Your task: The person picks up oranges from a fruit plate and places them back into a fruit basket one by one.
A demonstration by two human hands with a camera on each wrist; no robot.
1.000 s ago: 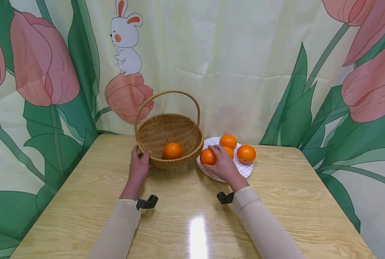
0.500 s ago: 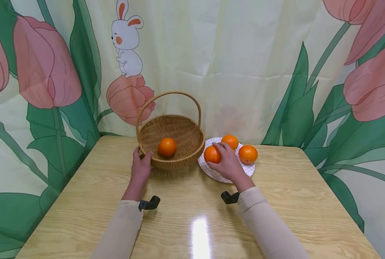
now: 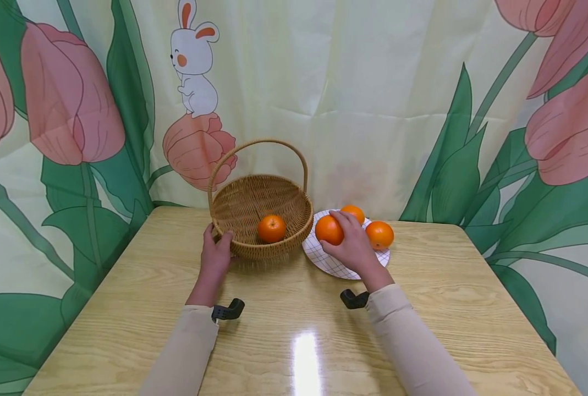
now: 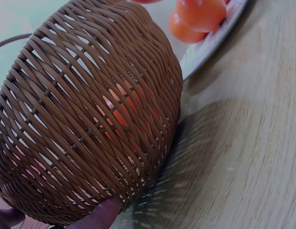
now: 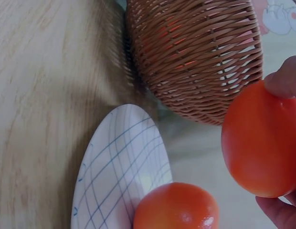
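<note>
My left hand (image 3: 216, 256) grips the near left rim of a brown wicker basket (image 3: 261, 190) with a tall arched handle. One orange (image 3: 271, 229) lies inside it, against the near wall, and shows through the weave in the left wrist view. Between thumb and fingers, my right hand (image 3: 352, 245) holds another orange (image 3: 329, 230) above a white checked plate (image 3: 323, 263). In the right wrist view that held orange (image 5: 262, 143) is apart from the plate, close to the basket. Two more oranges, a back one (image 3: 353, 213) and a right one (image 3: 380, 235), sit at the plate; my right hand hides part of it.
Everything stands on a light wooden table (image 3: 264, 341). Behind its far edge hangs a curtain (image 3: 373, 110) printed with tulips and a rabbit. The plate lies just right of the basket.
My right hand has lifted its orange off the plate and shifted slightly right. The orange in the basket rolled left, then back right. My left hand keeps its hold on the rim.
</note>
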